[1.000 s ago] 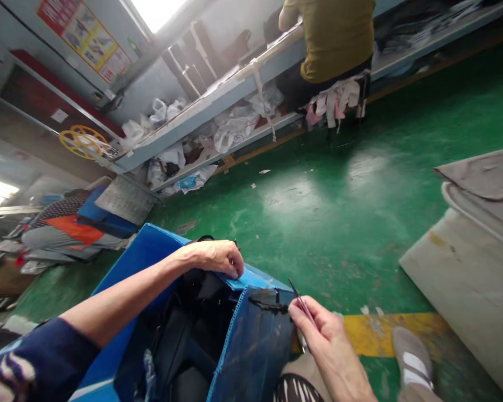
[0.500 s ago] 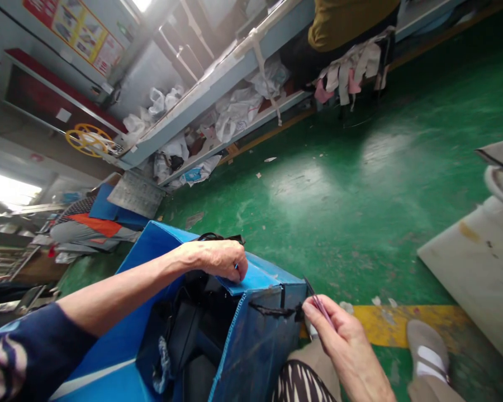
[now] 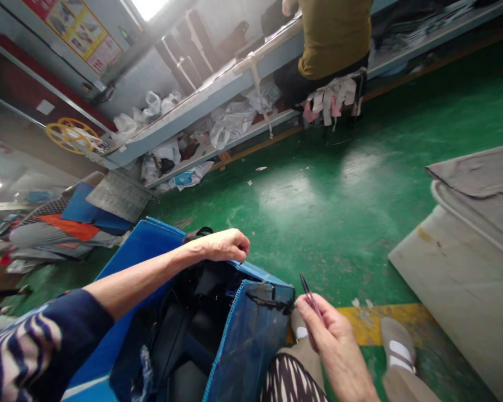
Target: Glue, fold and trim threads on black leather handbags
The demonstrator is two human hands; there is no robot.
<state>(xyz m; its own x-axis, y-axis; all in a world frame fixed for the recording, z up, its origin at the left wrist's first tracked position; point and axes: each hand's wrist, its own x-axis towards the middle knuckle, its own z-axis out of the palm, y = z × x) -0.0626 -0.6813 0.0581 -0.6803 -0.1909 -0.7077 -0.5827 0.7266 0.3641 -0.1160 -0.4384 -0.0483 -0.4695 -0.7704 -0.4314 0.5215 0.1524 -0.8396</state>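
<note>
A blue corrugated plastic box (image 3: 235, 335) stands in front of me, with dark, flat-sided pieces (image 3: 171, 340) inside. My left hand (image 3: 228, 244) is closed at the box's far rim, the arm stretched across the opening. Its curled fingers hide whatever may be between them. To the right of the box, my right hand (image 3: 335, 338) grips slim dark tweezers (image 3: 308, 291), points upward. A black tie (image 3: 268, 301) runs along the box's near corner, close to the right fingertips. A black strap (image 3: 198, 234) shows behind the left wrist.
A large pale bin (image 3: 452, 262) with grey cloth over it stands at right. Along the far side runs a workbench (image 3: 209, 95) with plastic bags on its lower shelf. A person in an olive top (image 3: 335, 39) sits there. Scraps lie on the green floor (image 3: 310, 212).
My left hand has risen off the blue inner flap to the far rim, and that flap no longer shows raised. The tweezers in my right hand have come away from the box corner. The view has shifted.
</note>
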